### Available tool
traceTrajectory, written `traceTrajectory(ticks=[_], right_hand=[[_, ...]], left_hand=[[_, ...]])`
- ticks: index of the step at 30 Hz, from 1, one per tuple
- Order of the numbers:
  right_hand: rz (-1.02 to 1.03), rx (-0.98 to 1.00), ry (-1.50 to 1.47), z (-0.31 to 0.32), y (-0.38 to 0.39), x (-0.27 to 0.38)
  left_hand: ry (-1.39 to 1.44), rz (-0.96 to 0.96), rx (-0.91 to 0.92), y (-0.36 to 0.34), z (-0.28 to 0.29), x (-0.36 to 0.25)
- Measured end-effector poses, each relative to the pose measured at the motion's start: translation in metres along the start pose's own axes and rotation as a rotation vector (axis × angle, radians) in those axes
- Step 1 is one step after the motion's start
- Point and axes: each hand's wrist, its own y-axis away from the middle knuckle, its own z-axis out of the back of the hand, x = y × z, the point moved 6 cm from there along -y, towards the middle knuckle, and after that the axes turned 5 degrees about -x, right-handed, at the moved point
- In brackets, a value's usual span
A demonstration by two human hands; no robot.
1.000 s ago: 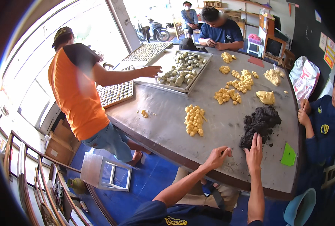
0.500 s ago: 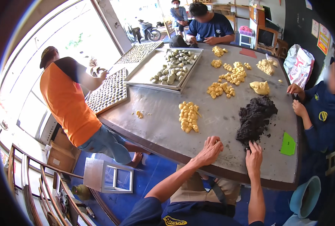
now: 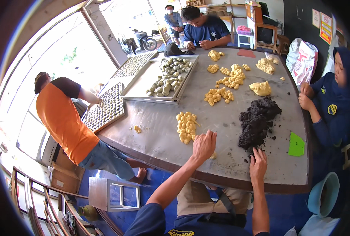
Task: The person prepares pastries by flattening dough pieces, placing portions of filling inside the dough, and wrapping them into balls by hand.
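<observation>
1. Surface (image 3: 151,118): grey metal top, dark brown edging, dark smudges towards the near edge.
2. Dark crumbly mass (image 3: 257,122): lies inside the near edge, towards the right edge. Right hand (image 3: 257,164) is at its near end, fingers bent; cannot tell whether the grip is closed on anything.
3. Left hand (image 3: 205,146): over the near edge, near a cluster of yellow dough pieces (image 3: 186,126). Fingers curled; cannot tell what the grip contains.
4. Green card (image 3: 296,144): flat, near the right edge.
5. Room: blue floor (image 3: 151,188); white stool (image 3: 122,194) outside the left edge; pale blue bin (image 3: 323,194) off the near right corner.
</observation>
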Motion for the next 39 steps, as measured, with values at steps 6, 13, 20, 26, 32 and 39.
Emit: traceTrajectory(ticks=[6,13,20,26,32,39], right_hand=[[-0.041,0.003,-0.034,-0.003,0.003,0.003],[-0.052,-0.046,-0.065,-0.004,0.007,-0.018],[-0.070,-0.093,-0.089,0.017,-0.010,0.016],[0.080,0.130,0.150,0.002,-0.008,0.010],[-0.035,0.213,0.078,0.015,-0.016,0.000],[0.082,0.089,0.158,0.025,-0.005,0.002]], left_hand=[[-0.045,-0.131,-0.202,-0.007,-0.029,0.004],[-0.035,-0.433,-0.083,0.068,0.005,0.013],[0.364,-0.198,-0.923,0.025,0.118,0.062],[-0.267,-0.610,-0.172,0.020,0.037,0.068],[-0.175,-0.436,-0.261,0.032,0.028,0.092],[0.525,0.279,-0.331,0.017,0.031,0.173]])
